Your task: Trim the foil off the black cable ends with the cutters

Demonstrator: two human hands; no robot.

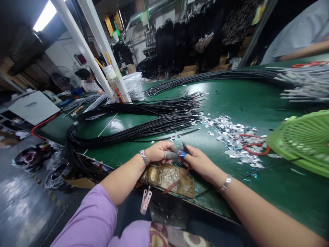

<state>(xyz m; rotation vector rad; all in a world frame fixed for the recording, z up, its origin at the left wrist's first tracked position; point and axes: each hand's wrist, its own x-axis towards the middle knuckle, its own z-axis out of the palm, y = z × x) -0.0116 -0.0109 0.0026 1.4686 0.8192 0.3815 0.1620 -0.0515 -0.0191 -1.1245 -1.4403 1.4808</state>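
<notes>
Left grip (158, 152) and right grip (202, 164) meet at the near edge of the counter (257, 99), both pinched narrow on one small wire end (183, 151). It is a black stub with a blue bit on it, too small to read further. Grey wrap on my left thumb, dull and soft-looking. Metal link band on the left wrist, smooth bangle on the right.

Just under the grips: a crinkled gold-brown patch (167, 176) stuck along the counter lip, shiny and wrinkled. A pale clothes peg (145, 199) hangs below that edge.

Counter top is green and glossy, catching the lamp glare. To the right, near: a loose drift of silver scraps (228, 132), flat and angular, with red scissor loops (254, 148) lying in it. Beyond them is a light green fan grille (303, 140), ribbed plastic, its rim close to the scraps.

Far and left: a thick bundle of black cables (144, 127), smooth and round, sweeping across and drooping over the left counter edge. One single black cable lies apart, between the bundle and my grips. Far right: grey wires (305, 84) in a flat sheaf.

Open room: bare green between grips and bundle, and a wider bare strip near right, below the fan.
</notes>
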